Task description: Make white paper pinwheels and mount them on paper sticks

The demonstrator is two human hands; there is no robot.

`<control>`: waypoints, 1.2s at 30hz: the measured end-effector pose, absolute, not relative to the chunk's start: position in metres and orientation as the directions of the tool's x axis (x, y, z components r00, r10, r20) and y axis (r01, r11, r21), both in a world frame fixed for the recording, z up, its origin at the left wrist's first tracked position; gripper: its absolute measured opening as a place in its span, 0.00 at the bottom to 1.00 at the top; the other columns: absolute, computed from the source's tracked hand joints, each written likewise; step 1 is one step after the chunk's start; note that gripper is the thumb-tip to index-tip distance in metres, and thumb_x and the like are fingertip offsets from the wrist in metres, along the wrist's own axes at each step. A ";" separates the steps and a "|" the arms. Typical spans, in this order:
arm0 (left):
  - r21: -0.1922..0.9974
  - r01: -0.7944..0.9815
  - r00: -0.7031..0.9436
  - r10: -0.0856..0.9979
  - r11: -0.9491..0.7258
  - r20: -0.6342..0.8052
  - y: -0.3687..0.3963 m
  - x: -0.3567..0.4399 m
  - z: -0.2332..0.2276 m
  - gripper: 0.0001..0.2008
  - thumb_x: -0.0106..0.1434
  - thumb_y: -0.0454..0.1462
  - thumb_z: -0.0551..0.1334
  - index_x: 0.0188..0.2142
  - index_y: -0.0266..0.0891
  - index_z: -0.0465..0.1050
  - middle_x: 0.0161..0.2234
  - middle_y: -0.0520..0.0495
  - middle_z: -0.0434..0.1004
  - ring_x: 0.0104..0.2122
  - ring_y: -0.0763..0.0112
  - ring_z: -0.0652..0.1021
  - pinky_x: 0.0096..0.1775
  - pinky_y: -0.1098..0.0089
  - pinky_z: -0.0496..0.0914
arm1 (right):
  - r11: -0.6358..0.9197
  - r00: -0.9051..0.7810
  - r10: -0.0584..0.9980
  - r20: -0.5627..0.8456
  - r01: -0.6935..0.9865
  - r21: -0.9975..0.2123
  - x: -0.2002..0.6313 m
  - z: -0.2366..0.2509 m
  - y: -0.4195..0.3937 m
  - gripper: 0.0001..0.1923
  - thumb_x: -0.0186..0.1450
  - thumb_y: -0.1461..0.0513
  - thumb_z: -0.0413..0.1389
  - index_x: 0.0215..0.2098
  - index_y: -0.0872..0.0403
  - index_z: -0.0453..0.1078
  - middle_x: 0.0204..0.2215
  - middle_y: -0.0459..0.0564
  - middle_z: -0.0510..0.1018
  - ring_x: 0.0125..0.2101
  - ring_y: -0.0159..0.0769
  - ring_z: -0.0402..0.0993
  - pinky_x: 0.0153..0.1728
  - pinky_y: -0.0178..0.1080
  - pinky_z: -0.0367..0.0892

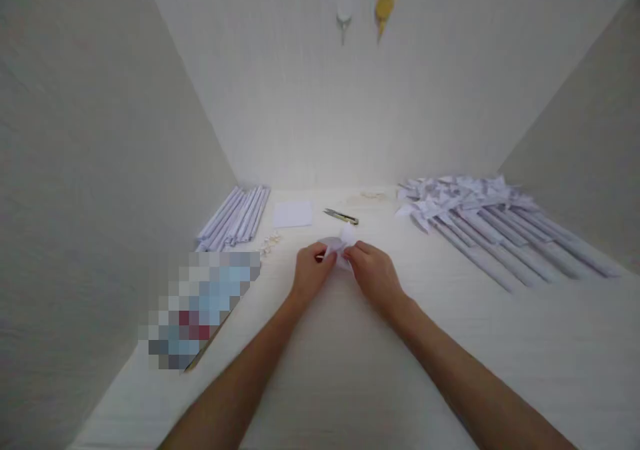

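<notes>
I'm sitting at a pale tabletop (320,383) boxed in by white walls, with two small hooks hanging high on the back wall. Rolled paper sticks (235,217) are lying in a bundle off to my left, and a big heap of finished paper pinwheels (480,217) is fanning out on my right. A small white paper square (293,214) and a utility knife (341,216) are resting just beyond my hands, well apart from them.

My left hand (310,273) and right hand (375,273) are meeting at the middle of the tabletop, both closing on a small folded paper piece (343,243). Each grip is narrow, fingertips pinching the paper's near edges, and the piece is poking up just past my fingertips, between the two hands. Something reddish is showing at my left fingertips; I can't tell what it is.

Risk-wise, I'm judging the paper flimsy: pinching too hard could be crushing the folds, and pulling the hands apart unevenly could be tearing it. A loose pinch could be letting the folds spring open.
</notes>
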State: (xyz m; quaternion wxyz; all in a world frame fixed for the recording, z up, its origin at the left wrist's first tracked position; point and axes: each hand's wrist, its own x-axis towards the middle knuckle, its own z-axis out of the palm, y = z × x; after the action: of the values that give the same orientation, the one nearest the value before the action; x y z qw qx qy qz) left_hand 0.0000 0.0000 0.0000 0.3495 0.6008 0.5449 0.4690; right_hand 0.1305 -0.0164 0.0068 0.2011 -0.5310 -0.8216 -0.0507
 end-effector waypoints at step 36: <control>0.943 0.296 -0.079 0.981 -0.149 0.180 0.000 0.000 -0.002 0.05 0.47 0.32 0.57 0.19 0.34 0.69 0.18 0.55 0.68 0.22 0.76 0.68 0.25 0.76 0.61 | 0.446 -0.388 0.871 0.301 0.881 -0.157 0.132 0.004 -0.012 0.13 0.64 0.67 0.41 0.34 0.60 0.68 0.30 0.54 0.74 0.30 0.35 0.70 0.32 0.35 0.61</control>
State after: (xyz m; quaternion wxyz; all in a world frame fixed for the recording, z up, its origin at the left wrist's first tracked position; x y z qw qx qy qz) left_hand 0.0003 0.0003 -0.0019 0.3511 0.5807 0.5498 0.4871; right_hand 0.1316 -0.0120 0.0043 0.1715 -0.5259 -0.8330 -0.0143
